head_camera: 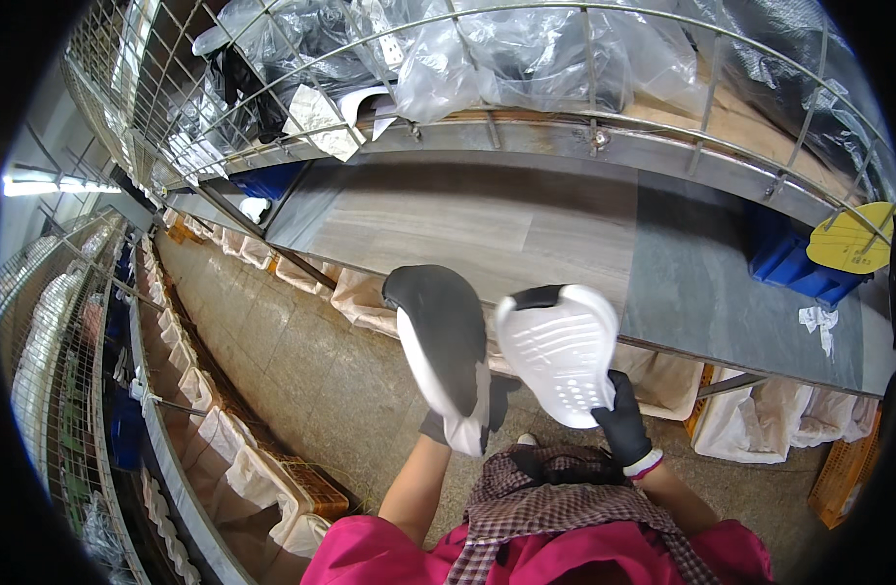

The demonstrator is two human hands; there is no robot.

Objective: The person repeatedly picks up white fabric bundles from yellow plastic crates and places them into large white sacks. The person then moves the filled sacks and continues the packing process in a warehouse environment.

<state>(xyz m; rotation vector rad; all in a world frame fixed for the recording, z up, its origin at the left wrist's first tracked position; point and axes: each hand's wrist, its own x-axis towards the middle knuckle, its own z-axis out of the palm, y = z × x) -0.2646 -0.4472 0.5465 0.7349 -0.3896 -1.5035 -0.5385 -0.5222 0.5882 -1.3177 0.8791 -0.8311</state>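
Note:
In my gloved left hand is a shoe midsole with a dark grey upper face and a white side wall; it hides most of that hand. My right hand, in a black glove, grips the lower end of a white foam shoe sole with ridges, small round studs and a black patch at its top end. The two pieces are held up side by side, apart, in front of the bench edge. A checked apron lies below my hands.
Ahead runs a long grey bench under a wire-mesh shelf with plastic bags. At right are a blue bin and a yellow sole-shaped piece. Lined crates stand beneath; more crates line the left.

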